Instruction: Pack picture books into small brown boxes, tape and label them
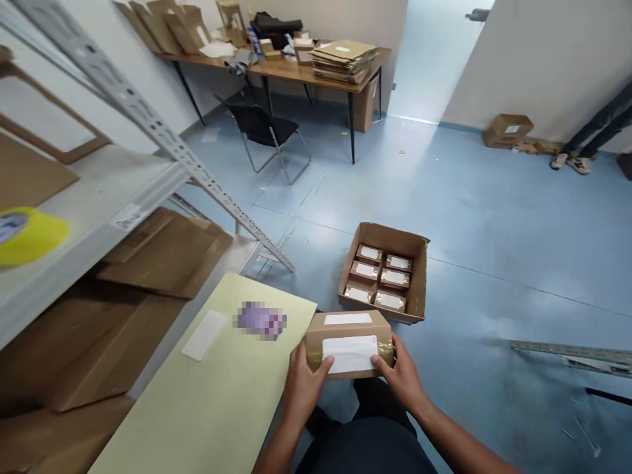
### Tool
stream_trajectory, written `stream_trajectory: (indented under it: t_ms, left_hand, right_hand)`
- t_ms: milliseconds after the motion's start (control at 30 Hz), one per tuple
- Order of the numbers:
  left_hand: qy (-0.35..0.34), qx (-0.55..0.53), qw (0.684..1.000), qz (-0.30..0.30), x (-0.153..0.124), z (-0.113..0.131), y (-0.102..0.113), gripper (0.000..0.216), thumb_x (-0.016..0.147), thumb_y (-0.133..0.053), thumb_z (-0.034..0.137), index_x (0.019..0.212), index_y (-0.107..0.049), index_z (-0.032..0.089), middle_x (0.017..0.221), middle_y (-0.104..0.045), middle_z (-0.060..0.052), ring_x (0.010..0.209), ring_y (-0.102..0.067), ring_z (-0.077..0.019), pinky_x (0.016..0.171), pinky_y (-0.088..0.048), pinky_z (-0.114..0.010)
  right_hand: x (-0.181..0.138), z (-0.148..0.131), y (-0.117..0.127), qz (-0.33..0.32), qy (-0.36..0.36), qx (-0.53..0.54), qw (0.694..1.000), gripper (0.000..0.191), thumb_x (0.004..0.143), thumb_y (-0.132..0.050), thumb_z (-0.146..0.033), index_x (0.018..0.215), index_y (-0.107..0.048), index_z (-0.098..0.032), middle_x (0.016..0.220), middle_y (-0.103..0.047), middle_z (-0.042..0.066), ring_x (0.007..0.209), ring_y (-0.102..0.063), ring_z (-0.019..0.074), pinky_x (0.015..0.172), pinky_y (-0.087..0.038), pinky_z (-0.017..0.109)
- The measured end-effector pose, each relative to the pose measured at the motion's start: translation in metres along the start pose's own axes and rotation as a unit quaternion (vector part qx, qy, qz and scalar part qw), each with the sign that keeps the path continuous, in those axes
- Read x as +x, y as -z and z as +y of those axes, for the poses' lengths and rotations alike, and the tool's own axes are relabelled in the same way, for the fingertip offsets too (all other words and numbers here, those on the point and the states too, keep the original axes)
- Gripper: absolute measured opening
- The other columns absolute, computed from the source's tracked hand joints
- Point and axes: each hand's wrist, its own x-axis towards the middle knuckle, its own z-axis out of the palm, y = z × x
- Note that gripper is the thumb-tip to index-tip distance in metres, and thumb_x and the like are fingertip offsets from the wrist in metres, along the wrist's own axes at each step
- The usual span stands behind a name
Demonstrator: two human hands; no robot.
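Observation:
Between my two hands I hold a small brown cardboard box point(316, 324) in front of my body. It has tape across its ends and white labels on two faces. My left hand point(305, 375) grips its left end, the thumb on the front label. Round the right end, my right hand point(402, 372) is closed, its thumb pressed on the same label. Just beyond, on the floor, stands an uncovered larger carton point(419, 280) with several small white-labelled boxes point(395, 278) in two columns. The lower face of the held box is hidden.
A pale yellow tabletop point(197, 408) at my left bears a white card point(204, 336) and a blurred-out purple item point(261, 320). Left of it, a metal shelf point(143, 178) holds flat cardboard and yellow tape point(39, 236). A chair point(266, 125) and a person's legs point(600, 122) are farther off.

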Motion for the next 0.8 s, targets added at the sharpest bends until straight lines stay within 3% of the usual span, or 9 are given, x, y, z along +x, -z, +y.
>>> stream_trajectory:
  t_ms: [100,167,267,400,533,667,733,800]
  left_hand:
    - [-0.020,0.034,0.993,-0.112,0.046,0.021,-0.049,0.060,0.084,-0.062,0.041,0.138,-0.055,0.015,0.125,-0.067,-0.015,0.118,-0.066,-0.0292,0.100,-0.052,-0.040]
    - [-0.039,0.058,0.986,-0.151,0.069,0.036,-0.074,0.055,0.085,-0.062,0.035,0.136,-0.057,0.016,0.123,-0.068,-0.013,0.115,-0.067,-0.0265,0.098,-0.052,-0.036]
    - [-0.069,0.089,0.980,-0.163,0.097,0.065,-0.102,0.050,0.086,-0.063,0.029,0.134,-0.057,0.015,0.123,-0.070,-0.014,0.115,-0.067,-0.0260,0.098,-0.051,-0.035]
    - [-0.153,0.085,0.977,-0.120,0.134,0.114,-0.121,0.046,0.090,-0.065,0.026,0.134,-0.057,0.019,0.125,-0.070,-0.012,0.115,-0.066,-0.0260,0.098,-0.052,-0.037]
    - [-0.215,0.055,0.972,-0.081,0.184,0.157,-0.119,0.040,0.096,-0.065,0.037,0.130,-0.060,0.018,0.129,-0.064,-0.010,0.110,-0.065,-0.0243,0.094,-0.056,-0.044]
    - [-0.220,0.042,0.973,-0.063,0.219,0.173,-0.098,0.041,0.096,-0.065,0.039,0.131,-0.059,0.017,0.131,-0.062,-0.010,0.111,-0.064,-0.0242,0.093,-0.057,-0.046]
    - [-0.212,0.033,0.975,-0.058,0.219,0.168,-0.082,0.041,0.097,-0.064,0.039,0.132,-0.059,0.018,0.132,-0.061,-0.011,0.113,-0.064,-0.0245,0.095,-0.057,-0.046]
    - [-0.200,0.024,0.978,-0.059,0.205,0.153,-0.066,0.040,0.098,-0.061,0.037,0.133,-0.060,0.019,0.135,-0.062,-0.011,0.119,-0.063,-0.0250,0.101,-0.054,-0.046]
  right_hand:
    - [0.022,0.051,0.012,0.044,-0.037,-0.014,0.998,0.057,0.087,-0.060,-0.044,0.138,-0.054,-0.019,0.130,-0.069,0.016,0.115,-0.068,0.0336,0.096,-0.057,0.050]
    - [0.038,0.070,0.019,0.065,-0.062,-0.006,0.996,0.058,0.087,-0.059,-0.046,0.138,-0.055,-0.018,0.129,-0.070,0.016,0.114,-0.069,0.0339,0.097,-0.057,0.052]
    - [0.063,0.078,0.031,0.089,-0.090,0.005,0.992,0.061,0.086,-0.057,-0.048,0.139,-0.056,-0.018,0.130,-0.069,0.016,0.118,-0.067,0.0347,0.101,-0.053,0.054]
    - [0.110,0.071,0.049,0.101,-0.108,0.019,0.989,0.064,0.087,-0.056,-0.050,0.141,-0.055,-0.016,0.132,-0.069,0.016,0.120,-0.065,0.0352,0.103,-0.050,0.053]
    - [0.200,0.060,0.060,0.094,-0.130,0.021,0.987,0.067,0.089,-0.053,-0.049,0.146,-0.051,-0.013,0.136,-0.066,0.017,0.123,-0.063,0.0341,0.104,-0.049,0.048]
    - [0.297,0.053,0.067,0.083,-0.225,-0.042,0.970,0.075,0.090,-0.054,-0.047,0.150,-0.045,-0.004,0.151,-0.051,0.026,0.142,-0.047,0.0382,0.112,-0.042,0.045]
    - [0.319,0.055,0.067,0.068,-0.238,-0.046,0.968,0.071,0.088,-0.058,-0.042,0.147,-0.049,-0.002,0.154,-0.048,0.026,0.145,-0.043,0.0384,0.116,-0.038,0.044]
    - [0.317,0.059,0.063,0.038,-0.241,-0.036,0.969,0.062,0.086,-0.061,-0.037,0.141,-0.058,-0.006,0.150,-0.054,0.022,0.143,-0.047,0.0353,0.116,-0.039,0.042]
